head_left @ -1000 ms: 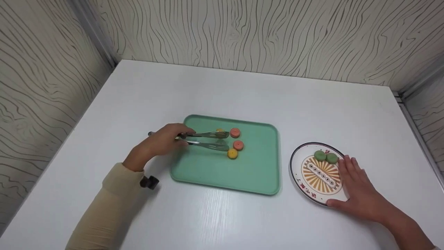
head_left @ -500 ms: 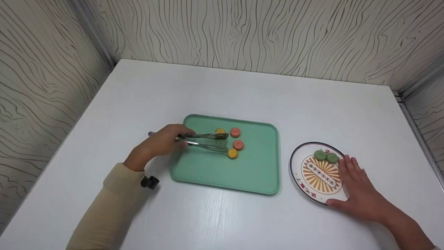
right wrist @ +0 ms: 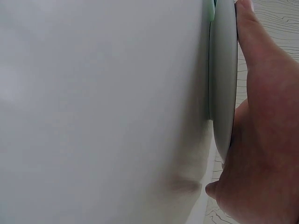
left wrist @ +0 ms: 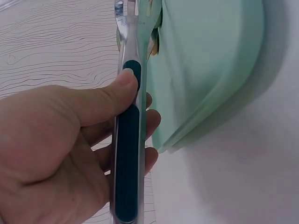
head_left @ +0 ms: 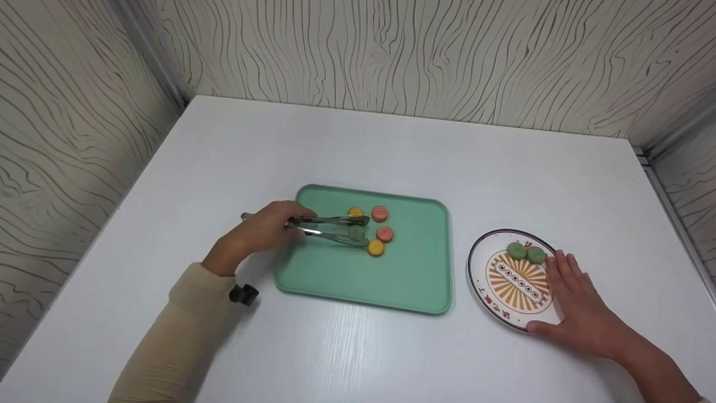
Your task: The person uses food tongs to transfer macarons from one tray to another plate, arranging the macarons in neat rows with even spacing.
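Nearest, the right hand (head_left: 584, 316) lies with straight fingers along the rim of a plate (head_left: 479, 262), both as they were a second ago; two green pieces (head_left: 516, 251) sit near its far rim. The left hand (head_left: 271, 226) grips the tongs (head_left: 337, 237), whose arms stand apart over the tray (head_left: 391, 285) with a green piece (head_left: 356, 232) between them, partly veiled; whether they touch it cannot be told. The front yellow piece (head_left: 376, 248) lies by the near arm's tip, the front pink piece (head_left: 385, 234) just beyond. The tongs have shifted slightly nearer the person, so more of the rear yellow piece (head_left: 355, 211) shows behind the far arm, beside the rear pink piece (head_left: 380, 213). The left wrist view cuts off the tongs' tips. Past the tabletop (head_left: 347, 358) rises a wood-grain-patterned wall (head_left: 386, 56).
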Available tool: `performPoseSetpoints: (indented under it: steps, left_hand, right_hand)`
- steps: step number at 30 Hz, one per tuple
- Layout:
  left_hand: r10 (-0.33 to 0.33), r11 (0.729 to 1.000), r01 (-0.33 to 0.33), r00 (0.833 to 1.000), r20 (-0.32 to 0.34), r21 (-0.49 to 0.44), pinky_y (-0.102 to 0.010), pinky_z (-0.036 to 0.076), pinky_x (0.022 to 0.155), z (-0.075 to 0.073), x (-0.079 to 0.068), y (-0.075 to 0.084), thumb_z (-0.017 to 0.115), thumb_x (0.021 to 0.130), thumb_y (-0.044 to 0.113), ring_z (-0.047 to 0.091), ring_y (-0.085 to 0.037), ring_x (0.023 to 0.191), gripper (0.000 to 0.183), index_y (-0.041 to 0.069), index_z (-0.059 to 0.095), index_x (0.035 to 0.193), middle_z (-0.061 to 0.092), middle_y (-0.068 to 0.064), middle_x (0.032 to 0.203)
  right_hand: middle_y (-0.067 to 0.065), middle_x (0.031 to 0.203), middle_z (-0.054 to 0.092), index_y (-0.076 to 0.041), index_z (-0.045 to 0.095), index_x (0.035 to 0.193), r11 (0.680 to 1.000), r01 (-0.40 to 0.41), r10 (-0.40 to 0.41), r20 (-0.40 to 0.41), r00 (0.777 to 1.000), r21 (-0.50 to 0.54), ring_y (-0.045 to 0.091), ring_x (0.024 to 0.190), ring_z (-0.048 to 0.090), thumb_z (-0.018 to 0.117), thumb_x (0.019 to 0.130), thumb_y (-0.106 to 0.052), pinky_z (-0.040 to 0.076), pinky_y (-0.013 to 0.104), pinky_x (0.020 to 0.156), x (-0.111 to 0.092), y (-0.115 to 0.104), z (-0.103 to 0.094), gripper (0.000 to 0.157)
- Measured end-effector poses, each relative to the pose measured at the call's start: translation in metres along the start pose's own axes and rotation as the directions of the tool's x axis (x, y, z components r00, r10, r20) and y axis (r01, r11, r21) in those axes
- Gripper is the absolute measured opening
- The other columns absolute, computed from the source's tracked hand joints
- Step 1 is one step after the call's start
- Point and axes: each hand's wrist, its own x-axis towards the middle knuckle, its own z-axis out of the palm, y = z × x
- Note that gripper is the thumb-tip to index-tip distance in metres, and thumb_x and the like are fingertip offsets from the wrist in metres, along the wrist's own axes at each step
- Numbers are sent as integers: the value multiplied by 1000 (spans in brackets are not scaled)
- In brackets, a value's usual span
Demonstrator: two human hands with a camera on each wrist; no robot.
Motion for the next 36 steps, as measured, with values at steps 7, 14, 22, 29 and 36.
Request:
performPoseSetpoints:
  steps: [7,14,22,29,36]
  left_hand:
    - [7,1000,-7,1000,3,12,-48,49,100,0,1,1,70,94,-1,62,-32,115,35,-4,65,129,67,-16,126]
    - [11,1000,-11,1000,-1,20,-48,49,100,3,2,0,70,94,0,61,-32,116,35,-4,65,129,67,-16,127]
    - [12,1000,-12,1000,-12,-8,-49,48,101,3,2,0,70,94,0,61,-33,119,34,-4,67,128,68,-17,126]
    - [0,1000,-1,1000,-14,-16,-48,49,101,4,3,-1,70,93,-1,62,-31,118,33,-3,69,126,69,-14,125]
    - [27,1000,-27,1000,-13,-8,-47,50,98,3,4,0,69,93,-3,64,-30,113,30,-1,72,122,72,-12,120]
  right_hand:
    - [28,167,-5,5,-1,160,999,30,-31,-27,999,-14,30,154,-18,82,81,-48,-19,22,115,-1,0,0,127]
    - [29,166,-4,5,-1,160,1000,16,-16,-16,1000,-6,30,154,-18,82,81,-49,-20,22,114,-1,1,1,126]
    - [28,166,-6,4,-3,160,1000,-12,12,5,1000,1,31,154,-20,80,82,-52,-22,22,112,0,0,-1,127]
    - [28,166,-7,5,-3,160,1000,-15,15,9,1000,-1,32,153,-20,80,82,-52,-22,22,111,1,-1,-2,127]
    - [30,166,-5,6,-2,160,1000,-1,1,-4,1000,-13,30,154,-20,82,80,-50,-21,25,114,0,0,0,128]
